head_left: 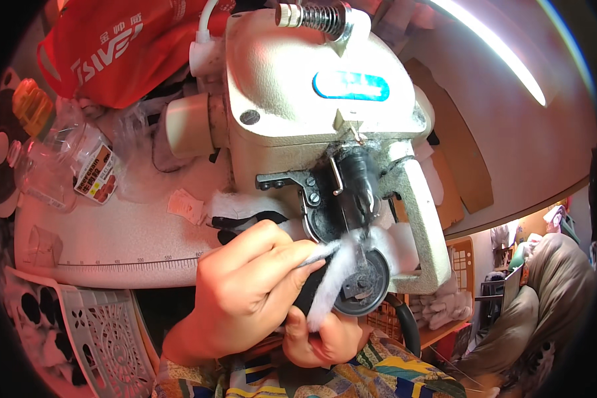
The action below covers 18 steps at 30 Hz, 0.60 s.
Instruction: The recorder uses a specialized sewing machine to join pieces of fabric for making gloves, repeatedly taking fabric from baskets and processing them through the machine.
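Frame centre: left hand (249,282) pinched fluffy strip (331,288); right hand (331,339) curled below, grip unclear. Strip judged light, soft; edge hold suited.

A garment (393,369) patterned in yellow, blue and grey is worn

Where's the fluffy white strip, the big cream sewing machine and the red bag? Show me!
Fluffy white strip (330,289): head view, midway along its length.
Sewing machine (288,109): head view, front of its cream casing.
Red bag (129,66): head view, its printed side.
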### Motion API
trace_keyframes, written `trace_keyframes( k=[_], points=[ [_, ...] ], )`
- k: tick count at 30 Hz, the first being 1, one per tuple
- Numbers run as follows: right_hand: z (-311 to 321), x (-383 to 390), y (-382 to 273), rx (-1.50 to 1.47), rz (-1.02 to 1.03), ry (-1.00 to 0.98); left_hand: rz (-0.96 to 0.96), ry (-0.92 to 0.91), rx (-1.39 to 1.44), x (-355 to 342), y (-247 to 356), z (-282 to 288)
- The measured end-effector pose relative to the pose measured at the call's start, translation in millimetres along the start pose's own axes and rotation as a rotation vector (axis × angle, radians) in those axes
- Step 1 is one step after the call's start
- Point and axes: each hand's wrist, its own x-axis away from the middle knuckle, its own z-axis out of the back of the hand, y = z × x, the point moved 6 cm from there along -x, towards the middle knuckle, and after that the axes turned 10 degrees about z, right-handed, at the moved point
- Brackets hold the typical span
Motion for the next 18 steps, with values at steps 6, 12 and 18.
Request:
trace_keyframes(
  k=[6, 12, 18],
  points=[
    [3, -4, 2, 0.116, 0.029, -0.104, 0.068, 0.01, 0.035, -2, -1, -1],
    [42, -5, -21, 0.177, 0.126, -0.245, 0.245, -0.133, 0.23, 13, -20, -2],
    [61, -87, -28, 0.344, 0.508, -0.565, 0.433, -0.073, 0.519, 32, -34, -6]
  ],
)
